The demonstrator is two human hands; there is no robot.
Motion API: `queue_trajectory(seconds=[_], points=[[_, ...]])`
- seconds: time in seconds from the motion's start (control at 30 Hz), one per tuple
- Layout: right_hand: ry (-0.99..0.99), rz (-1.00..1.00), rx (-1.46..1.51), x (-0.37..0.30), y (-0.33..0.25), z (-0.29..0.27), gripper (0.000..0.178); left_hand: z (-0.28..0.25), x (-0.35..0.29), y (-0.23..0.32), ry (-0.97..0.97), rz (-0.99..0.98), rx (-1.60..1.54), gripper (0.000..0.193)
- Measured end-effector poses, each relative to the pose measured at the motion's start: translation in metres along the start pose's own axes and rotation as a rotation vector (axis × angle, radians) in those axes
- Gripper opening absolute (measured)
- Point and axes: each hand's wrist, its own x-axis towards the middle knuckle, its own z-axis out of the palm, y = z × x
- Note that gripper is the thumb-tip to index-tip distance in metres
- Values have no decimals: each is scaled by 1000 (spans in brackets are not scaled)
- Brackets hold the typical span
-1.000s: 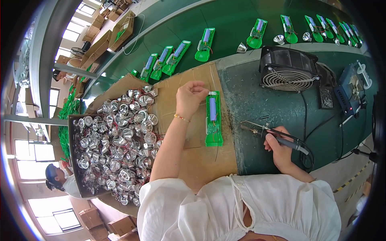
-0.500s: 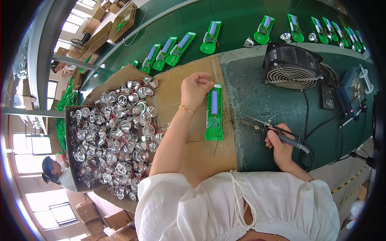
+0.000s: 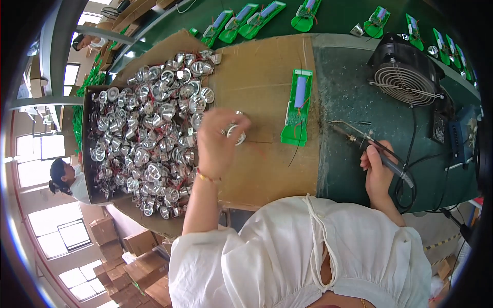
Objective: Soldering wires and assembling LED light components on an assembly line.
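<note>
Beside the pile of silver lamp reflectors (image 3: 154, 118), my left hand (image 3: 218, 136) is over the cardboard, smeared by motion. Its fingers are closed around one lamp reflector (image 3: 235, 134), from which a faint red wire seems to trail. A green plastic housing (image 3: 294, 134) with a purple battery cell (image 3: 300, 92) and a small circuit board lies on the cardboard to the right of that hand. Over the green bench my right hand (image 3: 378, 172) grips a soldering iron (image 3: 386, 163) by its grey handle, the tip pointing left toward the housing.
A black fan (image 3: 405, 77) with a round wire guard stands at the back right, near a blue soldering station (image 3: 462, 134). Black cables run across the bench (image 3: 349, 179). Along the far side lie several more green housings (image 3: 262, 20). Two people sit at the left.
My left hand has left the top of the green housing and come back to the left, now with a reflector. The view has shifted; my right hand keeps the soldering iron.
</note>
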Motion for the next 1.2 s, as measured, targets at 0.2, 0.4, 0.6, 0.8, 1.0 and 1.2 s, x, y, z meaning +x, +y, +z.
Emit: queue_trajectory(seconds=[0.2,0.4,0.6,0.8,1.0,1.2], points=[[-23,-86,-20,-2,2,6,13,39,-42,7,-52,266,448,13],[-115,-191,-62,-18,-3,11,19,37,-27,27,-13,-151,-11,6],[-215,-370,-282,-8,-10,47,16,65,-16,32,-5,-307,-297,10],[-173,-219,-180,-4,-5,58,15,73,-10,30,-108,-399,-346,12],[-196,-121,-117,-1,-10,60,15,74,-9,28,-86,-394,-347,13],[-169,14,3,-3,-13,60,14,72,-5,27,-149,-454,-404,15]])
